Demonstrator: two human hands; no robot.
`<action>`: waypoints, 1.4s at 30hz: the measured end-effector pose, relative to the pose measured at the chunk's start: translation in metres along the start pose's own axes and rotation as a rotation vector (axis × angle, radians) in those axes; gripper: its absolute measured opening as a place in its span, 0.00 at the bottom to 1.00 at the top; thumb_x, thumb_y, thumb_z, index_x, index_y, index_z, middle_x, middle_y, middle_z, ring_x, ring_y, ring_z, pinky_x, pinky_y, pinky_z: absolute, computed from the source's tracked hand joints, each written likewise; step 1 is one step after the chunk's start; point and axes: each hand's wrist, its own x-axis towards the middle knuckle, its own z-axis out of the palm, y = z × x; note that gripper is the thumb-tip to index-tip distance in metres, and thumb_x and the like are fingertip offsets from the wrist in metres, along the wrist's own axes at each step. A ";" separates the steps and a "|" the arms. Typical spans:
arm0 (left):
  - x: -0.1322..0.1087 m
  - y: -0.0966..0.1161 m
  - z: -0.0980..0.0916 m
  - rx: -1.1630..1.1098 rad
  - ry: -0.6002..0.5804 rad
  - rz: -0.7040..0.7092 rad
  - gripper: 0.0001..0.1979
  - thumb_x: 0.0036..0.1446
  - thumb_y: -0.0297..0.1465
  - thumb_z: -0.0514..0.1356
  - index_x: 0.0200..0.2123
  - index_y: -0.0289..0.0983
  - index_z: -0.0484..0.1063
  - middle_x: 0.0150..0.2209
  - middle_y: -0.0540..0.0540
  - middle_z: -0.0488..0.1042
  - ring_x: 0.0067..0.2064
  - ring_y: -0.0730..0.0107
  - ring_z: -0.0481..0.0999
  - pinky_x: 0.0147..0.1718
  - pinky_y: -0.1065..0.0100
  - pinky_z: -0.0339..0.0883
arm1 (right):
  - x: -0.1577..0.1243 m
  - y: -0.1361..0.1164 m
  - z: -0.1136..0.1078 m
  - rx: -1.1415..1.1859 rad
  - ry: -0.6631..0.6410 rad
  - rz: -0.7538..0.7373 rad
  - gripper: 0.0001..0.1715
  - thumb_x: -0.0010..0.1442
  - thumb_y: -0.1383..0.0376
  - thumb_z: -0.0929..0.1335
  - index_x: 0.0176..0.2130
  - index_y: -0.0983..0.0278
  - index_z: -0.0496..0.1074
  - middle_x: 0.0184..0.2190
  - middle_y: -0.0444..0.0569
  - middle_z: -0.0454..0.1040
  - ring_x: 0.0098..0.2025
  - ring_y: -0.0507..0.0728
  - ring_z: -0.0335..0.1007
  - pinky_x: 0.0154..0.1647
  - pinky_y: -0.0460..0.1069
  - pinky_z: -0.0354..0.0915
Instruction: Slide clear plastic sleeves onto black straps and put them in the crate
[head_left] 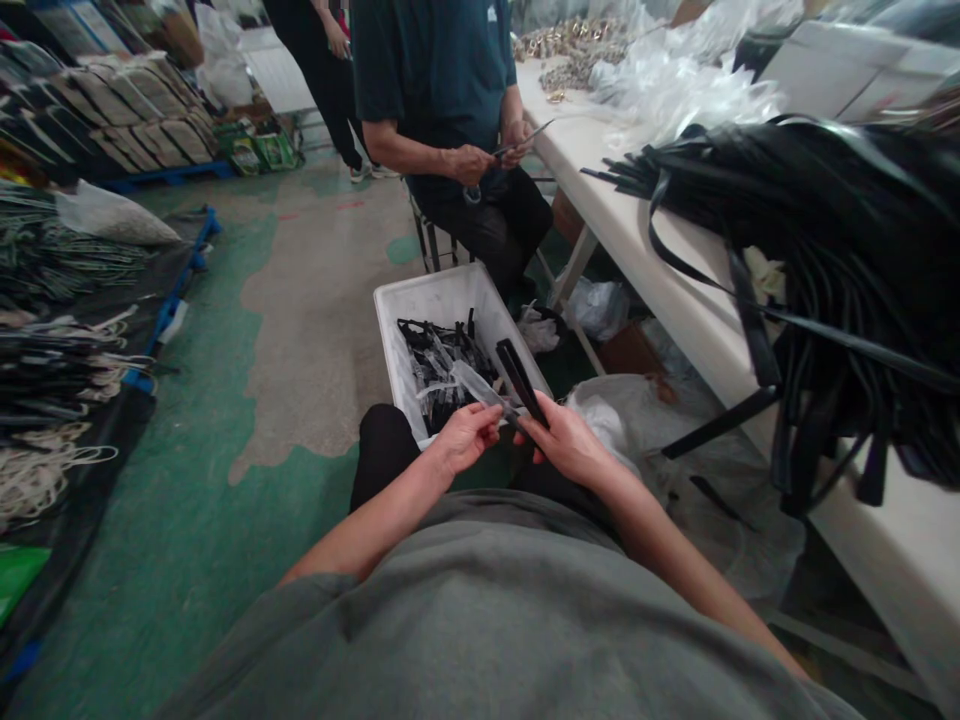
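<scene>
The left hand pinches a clear plastic strip between thumb and fingers; the right hand is closed around black straps, both at the near side of the white bin. Inside the bin lie jumbled black and clear pieces. Beyond the bin, a seated co-worker holds a thin item. Right of the bin, the table carries a large black strap bundle, partly overhanging its edge
</scene>
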 end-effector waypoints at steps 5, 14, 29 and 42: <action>-0.001 -0.003 -0.001 -0.009 -0.004 -0.042 0.15 0.42 0.27 0.73 0.25 0.34 0.68 0.20 0.55 0.68 0.20 0.83 0.67 0.20 0.79 0.65 | -0.008 0.002 -0.003 -0.137 0.048 -0.007 0.27 0.63 0.64 0.63 0.61 0.57 0.62 0.26 0.41 0.76 0.16 0.48 0.64 0.22 0.44 0.61; 0.000 0.006 -0.002 -0.036 0.079 -0.027 0.15 0.44 0.25 0.71 0.22 0.34 0.65 0.18 0.55 0.66 0.19 0.84 0.65 0.19 0.79 0.63 | -0.013 0.000 -0.002 -0.145 -0.010 0.029 0.28 0.65 0.63 0.62 0.63 0.57 0.59 0.26 0.41 0.76 0.18 0.49 0.65 0.23 0.45 0.61; 0.000 -0.003 0.008 0.030 -0.019 -0.049 0.15 0.42 0.28 0.72 0.24 0.33 0.68 0.18 0.55 0.67 0.19 0.83 0.66 0.20 0.79 0.64 | -0.007 0.001 0.001 -0.096 0.078 0.048 0.23 0.63 0.65 0.62 0.58 0.60 0.64 0.24 0.40 0.74 0.17 0.48 0.64 0.21 0.44 0.60; -0.004 0.010 0.003 0.001 0.031 -0.033 0.16 0.43 0.26 0.72 0.22 0.34 0.64 0.19 0.55 0.65 0.20 0.84 0.65 0.20 0.80 0.65 | -0.037 0.008 -0.006 0.141 0.098 0.064 0.22 0.62 0.62 0.63 0.56 0.62 0.65 0.22 0.40 0.72 0.16 0.48 0.62 0.18 0.43 0.60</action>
